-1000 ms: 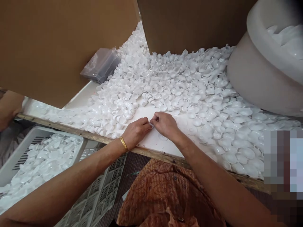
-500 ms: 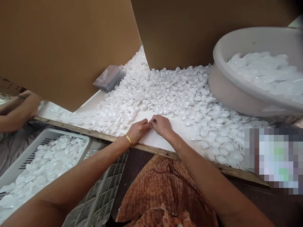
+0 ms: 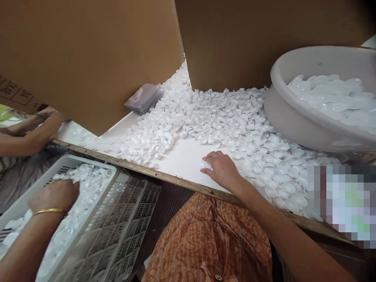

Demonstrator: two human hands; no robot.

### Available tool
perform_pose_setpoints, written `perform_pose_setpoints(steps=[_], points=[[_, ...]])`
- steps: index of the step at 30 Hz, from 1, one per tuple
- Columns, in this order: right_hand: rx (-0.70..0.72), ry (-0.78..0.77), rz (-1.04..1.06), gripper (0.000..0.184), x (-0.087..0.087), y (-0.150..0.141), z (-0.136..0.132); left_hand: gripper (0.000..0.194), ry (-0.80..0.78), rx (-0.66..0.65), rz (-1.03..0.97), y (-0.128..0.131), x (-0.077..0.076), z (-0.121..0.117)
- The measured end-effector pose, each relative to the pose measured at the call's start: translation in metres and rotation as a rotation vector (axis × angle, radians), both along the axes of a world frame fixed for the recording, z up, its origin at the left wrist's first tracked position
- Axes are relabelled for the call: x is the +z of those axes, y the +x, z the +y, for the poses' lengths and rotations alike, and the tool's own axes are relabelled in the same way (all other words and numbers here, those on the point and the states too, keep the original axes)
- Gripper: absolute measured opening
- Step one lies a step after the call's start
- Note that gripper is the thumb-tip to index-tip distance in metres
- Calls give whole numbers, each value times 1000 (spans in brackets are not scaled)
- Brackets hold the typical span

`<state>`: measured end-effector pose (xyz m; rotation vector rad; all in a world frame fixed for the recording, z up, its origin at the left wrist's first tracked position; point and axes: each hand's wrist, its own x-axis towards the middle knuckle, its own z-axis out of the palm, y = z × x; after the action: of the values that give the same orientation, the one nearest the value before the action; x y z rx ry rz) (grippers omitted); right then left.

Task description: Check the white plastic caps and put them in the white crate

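Note:
My left hand (image 3: 55, 196) is over the white basket (image 3: 113, 176) at lower left, back of the hand up. Its fingers point down and are mostly hidden, so what they hold, if anything, does not show. Small white, shallow, cup-like plastic pieces (image 3: 85, 176) fill this basket. On the white tabletop (image 3: 185, 160), my right hand (image 3: 221, 168) has its thumb and fingers curled around a small white piece (image 3: 206, 165). A large heap of similar pieces (image 3: 223, 113) spreads behind and to the right of this hand.
A big white tub (image 3: 282, 117) of the pieces stands at right. Tall cardboard (image 3: 96, 58) rises behind the heap, beside a plastic-wrapped pack (image 3: 143, 98). A wooden strip (image 3: 176, 179) edges the table. Another person's hand (image 3: 49, 129) is at far left. A lower crate (image 3: 132, 219) adjoins the basket.
My hands were together at the table's front edge. The left has moved down and left to the basket; the right has shifted slightly right. The view has turned slightly.

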<state>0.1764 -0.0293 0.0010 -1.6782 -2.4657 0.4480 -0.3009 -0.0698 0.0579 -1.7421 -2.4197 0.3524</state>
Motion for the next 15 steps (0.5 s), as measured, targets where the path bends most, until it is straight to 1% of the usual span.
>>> perform_pose_setpoints(steps=[1, 2, 4, 5, 6, 8, 9, 11, 13, 15], points=[[-6, 4, -38, 30, 0, -6, 3, 37, -1, -49, -10, 18, -2, 1], [-18, 5, -76, 28, 0, -12, 7, 35, 55, -114, -61, 44, -5, 5], [-39, 7, -148, 25, 0, -22, 12, 33, 104, -436, -298, 102, -13, 22], [-39, 10, -178, 23, 1, -26, 14, 31, 114, -552, -337, 129, -18, 34], [-32, 17, -204, 21, 1, -28, 14, 28, 86, -639, -321, 153, -22, 46], [-13, 39, -237, 18, 3, -31, 15, 22, -34, -721, -210, 186, -30, 66], [-8, 52, -243, 19, 4, -31, 15, 19, -90, -726, -154, 195, -33, 74], [-43, 68, -225, 24, 5, -30, 18, 17, -160, -696, -100, 203, -36, 84], [-144, 49, -149, 28, 5, -28, 24, 17, -188, -647, -118, 201, -37, 88], [-251, -13, -13, 30, 2, -29, 32, 18, -228, -617, -140, 197, -36, 89]])
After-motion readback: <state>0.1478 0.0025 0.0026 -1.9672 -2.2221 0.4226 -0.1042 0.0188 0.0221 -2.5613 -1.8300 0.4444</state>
